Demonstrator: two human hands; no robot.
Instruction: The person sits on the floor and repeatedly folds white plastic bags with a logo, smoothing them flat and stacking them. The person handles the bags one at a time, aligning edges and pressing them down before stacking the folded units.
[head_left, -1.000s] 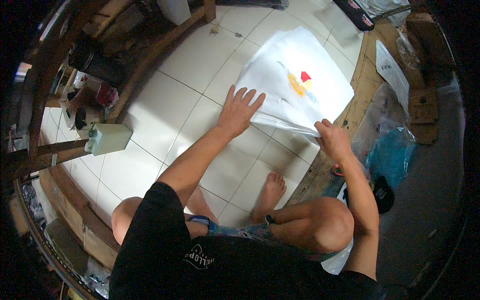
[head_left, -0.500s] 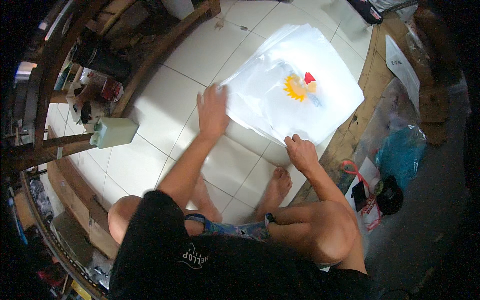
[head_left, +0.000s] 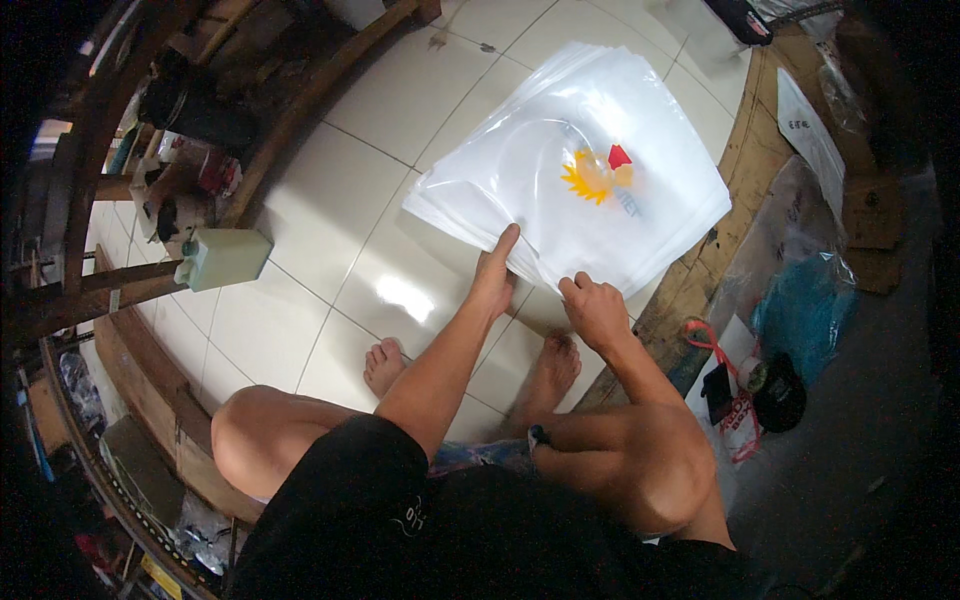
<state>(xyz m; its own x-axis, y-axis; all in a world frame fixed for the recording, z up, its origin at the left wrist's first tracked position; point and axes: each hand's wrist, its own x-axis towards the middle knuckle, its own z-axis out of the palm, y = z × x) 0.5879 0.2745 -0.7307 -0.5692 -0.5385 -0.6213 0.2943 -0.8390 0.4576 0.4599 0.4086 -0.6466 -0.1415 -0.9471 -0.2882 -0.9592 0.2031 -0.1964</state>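
A stack of thin white plastic sheets or bags [head_left: 470, 195], printed in yellow and red on top, lies before me over the tiled floor. At its near edge my left hand [head_left: 494, 275] grips the stack, thumb on top and the other fingers mostly hidden beneath. To the right of it, close to the near corner, my right hand [head_left: 597, 312] is closed with its fingertips pinching the edge of the plastic. The top layer bulges and creases between the left corner and my hands.
A pale green jug [head_left: 228, 260] stands at the left by a wooden frame [head_left: 300, 125]. Cardboard [head_left: 680, 290] runs along the right, with a blue plastic bundle [head_left: 800, 305], a black phone [head_left: 716, 392] and a red strap [head_left: 705, 335] beyond. My bare feet [head_left: 383, 368] are on the tiles.
My left hand has moved from the stack's left corner rightward and nearer, onto its near edge. The left corner now lies flatter and further left. My right hand stays at the near edge.
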